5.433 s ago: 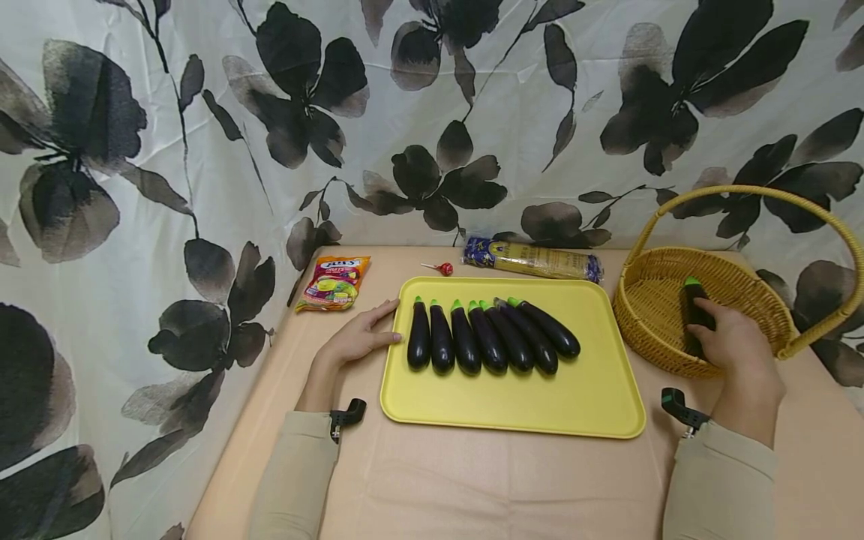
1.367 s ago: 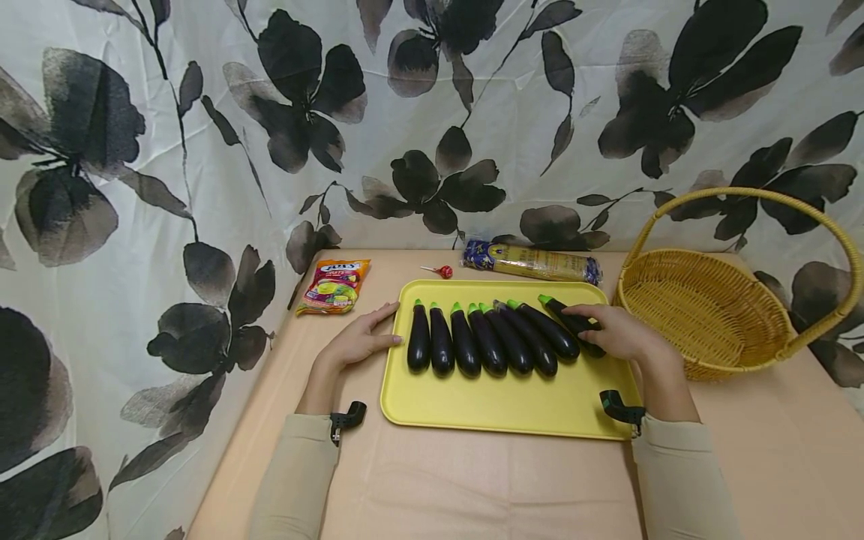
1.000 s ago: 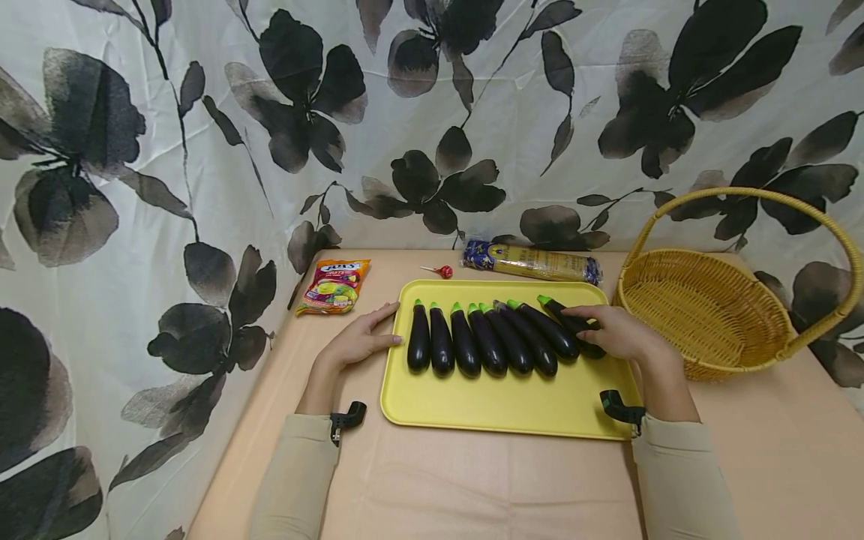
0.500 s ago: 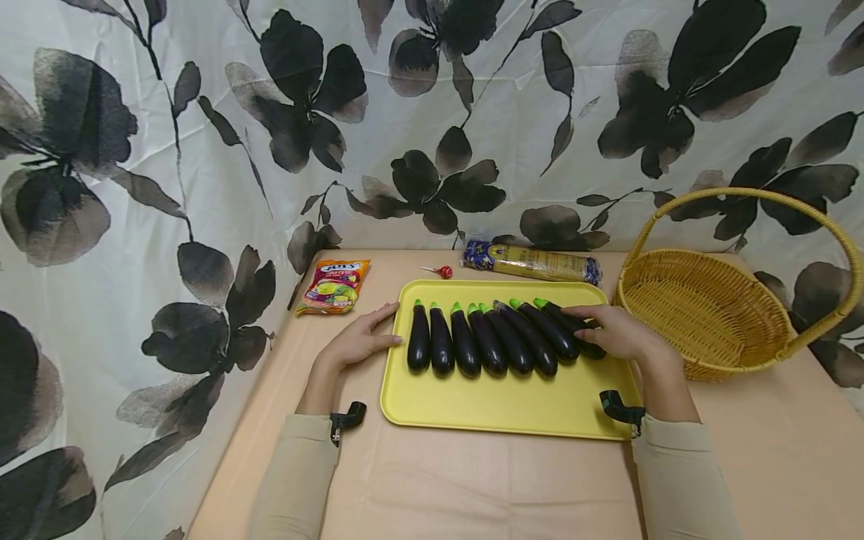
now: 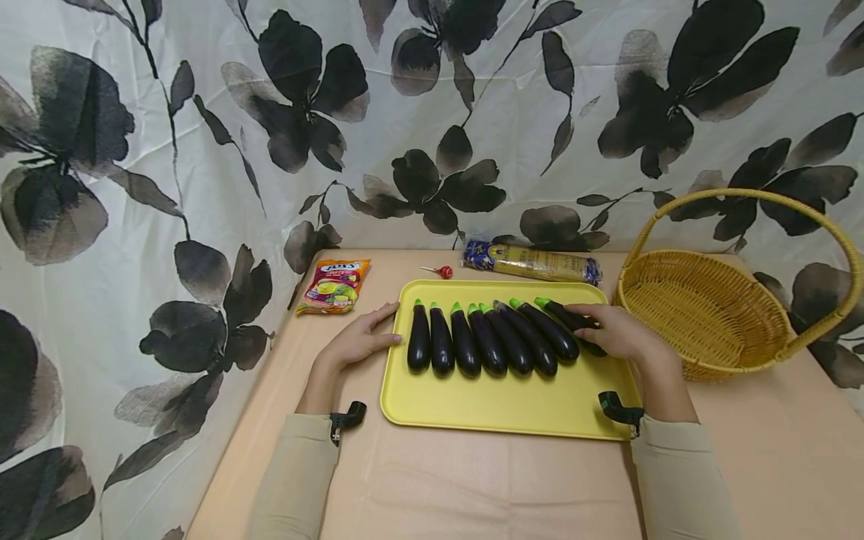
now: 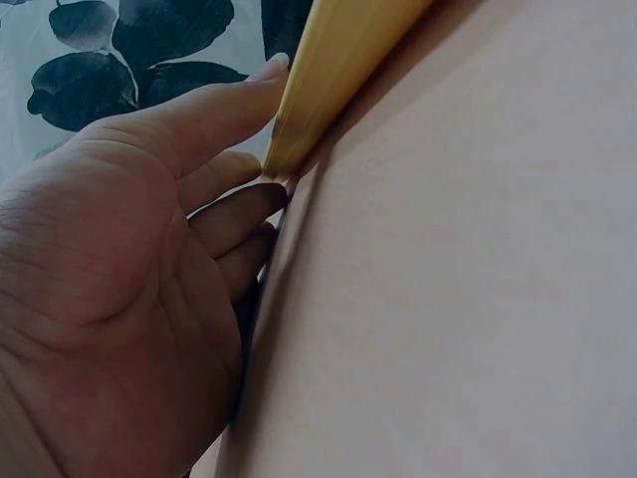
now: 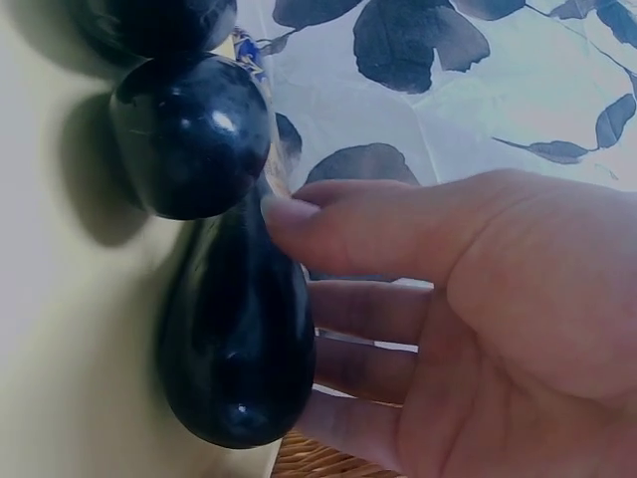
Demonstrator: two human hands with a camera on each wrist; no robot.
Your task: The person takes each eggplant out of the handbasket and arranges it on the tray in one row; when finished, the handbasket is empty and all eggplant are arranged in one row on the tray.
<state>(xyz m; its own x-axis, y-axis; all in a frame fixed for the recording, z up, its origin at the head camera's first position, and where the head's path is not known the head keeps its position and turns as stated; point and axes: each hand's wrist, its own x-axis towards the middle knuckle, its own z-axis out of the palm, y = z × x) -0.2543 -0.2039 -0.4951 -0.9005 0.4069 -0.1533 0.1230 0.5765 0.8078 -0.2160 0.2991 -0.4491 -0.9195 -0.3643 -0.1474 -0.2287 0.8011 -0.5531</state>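
Several dark purple eggplants [image 5: 466,341] with green caps lie side by side on a yellow tray [image 5: 499,412]. My left hand [image 5: 351,343] touches the tray's left edge, thumb and fingers spread and fairly straight. In the left wrist view, the left hand [image 6: 109,259] has its fingertips right at the tray rim [image 6: 328,70]. My right hand [image 5: 624,334] touches the rightmost eggplant [image 5: 563,315], which lies slanted on the tray. In the right wrist view, the right hand [image 7: 478,289] has thumb and fingertips along one side of that eggplant [image 7: 239,349], fingers extended.
A wicker basket [image 5: 705,315] with a tall handle stands right of the tray. Behind the tray lie a long pasta packet [image 5: 533,261] and a red lollipop [image 5: 444,271]. An orange candy bag [image 5: 334,286] lies at back left, before a floral curtain [image 5: 432,112].
My right hand has brought an eggplant from the basket to the tray's right end. Recently that eggplant's cap has shifted slightly left, beside the neighbouring one. The left hand has stayed put.
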